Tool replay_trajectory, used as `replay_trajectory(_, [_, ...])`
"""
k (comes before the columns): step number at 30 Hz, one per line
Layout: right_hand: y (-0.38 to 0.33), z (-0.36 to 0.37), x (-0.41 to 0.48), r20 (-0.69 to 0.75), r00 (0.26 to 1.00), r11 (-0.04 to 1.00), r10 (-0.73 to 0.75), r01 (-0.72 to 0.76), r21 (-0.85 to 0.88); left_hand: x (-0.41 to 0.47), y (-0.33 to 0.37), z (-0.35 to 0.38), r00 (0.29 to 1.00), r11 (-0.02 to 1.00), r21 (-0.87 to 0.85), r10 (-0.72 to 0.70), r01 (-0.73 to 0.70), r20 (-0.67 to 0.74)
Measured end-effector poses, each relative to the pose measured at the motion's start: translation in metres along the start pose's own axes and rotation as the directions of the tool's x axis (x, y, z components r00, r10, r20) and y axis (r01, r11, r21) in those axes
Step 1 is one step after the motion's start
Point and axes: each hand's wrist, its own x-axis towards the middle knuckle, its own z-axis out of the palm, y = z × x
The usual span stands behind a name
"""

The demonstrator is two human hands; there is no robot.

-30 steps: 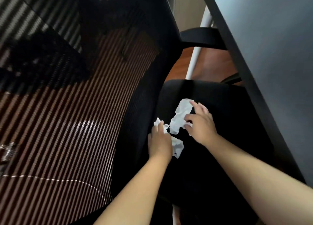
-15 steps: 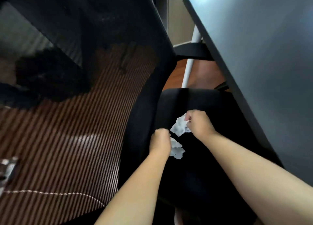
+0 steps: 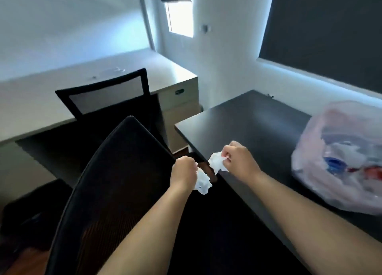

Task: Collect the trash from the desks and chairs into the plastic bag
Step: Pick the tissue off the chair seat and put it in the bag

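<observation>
My left hand [image 3: 183, 174] is closed around a crumpled white tissue [image 3: 202, 181] that sticks out below the fist. In my right hand [image 3: 238, 161] sits a second crumpled white tissue [image 3: 216, 163], pinched at its left side. Both hands hover above the black mesh chair [image 3: 115, 183], near the corner of the dark desk [image 3: 254, 125]. A translucent plastic bag [image 3: 339, 161] full of trash rests on that desk to the right of my right hand, well apart from it.
A second black chair [image 3: 103, 94] is pushed against a long pale desk [image 3: 41, 109] at the back; small scraps [image 3: 117, 69] lie on its top. A drawer unit [image 3: 179, 107] stands under its right end. A dark board [image 3: 330, 30] covers the right wall.
Both hands closed on the tissues on the chair seat and lifted them. The view swung up from the seat to the room, and the bag came into sight.
</observation>
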Motion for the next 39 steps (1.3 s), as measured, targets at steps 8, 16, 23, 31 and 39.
replay_trajectory(8, [0.052, -0.17, -0.037, -0.4, 0.909, 0.982, 0.119, -0.167, -0.086, 0.0, 0.17, -0.009, 0.939, 0.928, -0.147, 0.329, -0.341, -0.102])
replay_trajectory(16, [0.169, -0.235, -0.091, -0.471, 0.809, 0.905, 0.352, -0.422, -0.048, -0.031, 0.315, 0.078, 0.838, 0.827, -0.154, 0.546, -0.541, -0.011])
replay_trajectory(23, [0.244, -0.209, -0.105, -0.207, 0.851, 0.839, 0.482, -0.517, -0.171, -0.024, 0.336, 0.148, 0.806, 0.828, -0.115, 0.56, -0.548, 0.193])
replay_trajectory(31, [0.22, -0.211, -0.11, -0.371, 0.827, 0.86, 0.423, -0.495, -0.123, -0.02, 0.316, 0.118, 0.79, 0.803, -0.027, 0.591, -0.595, 0.162])
replay_trajectory(39, [0.062, -0.126, -0.124, -0.403, 0.837, 0.929, 0.37, -0.33, 0.168, -0.05, 0.182, -0.014, 0.827, 0.819, 0.111, 0.56, -0.562, 0.053])
